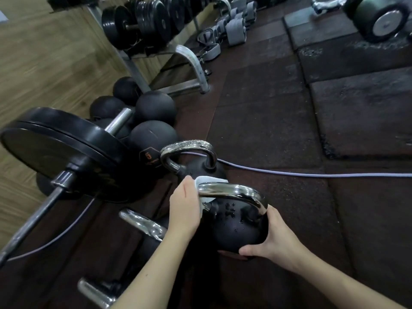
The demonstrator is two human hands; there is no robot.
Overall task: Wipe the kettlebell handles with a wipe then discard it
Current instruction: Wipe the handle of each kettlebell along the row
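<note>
A black kettlebell (236,228) with a shiny chrome handle (231,191) stands on the dark floor mat, water drops on its body. My left hand (185,206) presses a white wipe (208,181) around the left end of that handle. My right hand (269,239) cups the kettlebell's lower right side. Behind it stands a second kettlebell (198,169) whose chrome handle (187,148) is beaded with drops. Two more chrome handles (142,221) (95,291) show near my left forearm.
A loaded barbell (62,152) lies at the left, black medicine balls (153,105) behind it. A dumbbell rack (156,32) stands at the back by the wooden wall. A grey cable (312,173) crosses the rubber mats. A large dumbbell (379,18) sits far right.
</note>
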